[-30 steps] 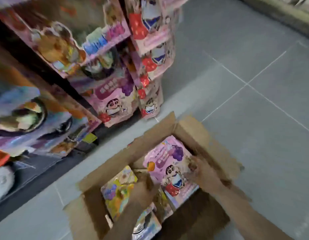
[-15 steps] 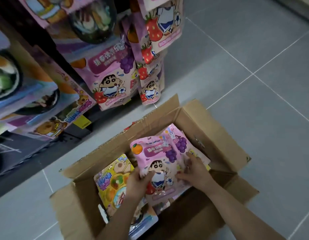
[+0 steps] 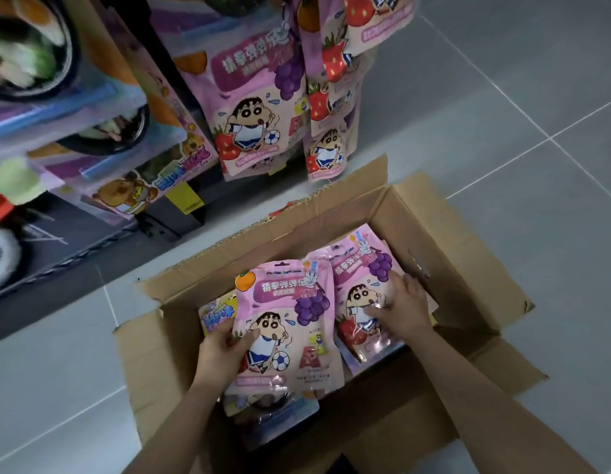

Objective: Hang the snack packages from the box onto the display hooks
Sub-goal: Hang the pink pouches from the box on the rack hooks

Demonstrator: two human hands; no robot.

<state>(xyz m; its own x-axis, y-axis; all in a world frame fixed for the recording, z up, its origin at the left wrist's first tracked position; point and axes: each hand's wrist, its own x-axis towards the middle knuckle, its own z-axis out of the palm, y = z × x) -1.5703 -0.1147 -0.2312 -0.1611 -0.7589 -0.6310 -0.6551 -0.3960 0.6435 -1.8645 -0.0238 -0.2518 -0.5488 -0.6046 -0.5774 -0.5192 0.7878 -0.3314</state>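
Observation:
An open cardboard box [image 3: 444,234] stands on the floor with pink cartoon snack packages inside. My left hand [image 3: 222,354] grips the lower left edge of one pink package [image 3: 290,323] and holds it tilted up over the box. My right hand [image 3: 399,306] lies on a second pink package [image 3: 362,285] that rests further right in the box, fingers spread and bent over its front. More of the same pink packages [image 3: 252,107] hang on the display rack above the box. The hooks themselves are hidden behind the hanging packs.
A yellow and blue package [image 3: 216,314] lies at the box's left side, and other packs lie under the lifted one. Shelves with bowl-shaped and bear-printed goods [image 3: 126,189] fill the left. Grey tiled floor [image 3: 502,107] stretches to the right.
The view has dropped closer to the box. My left hand has lifted one pink package away from the one beneath, and my right hand has shifted right onto that second package.

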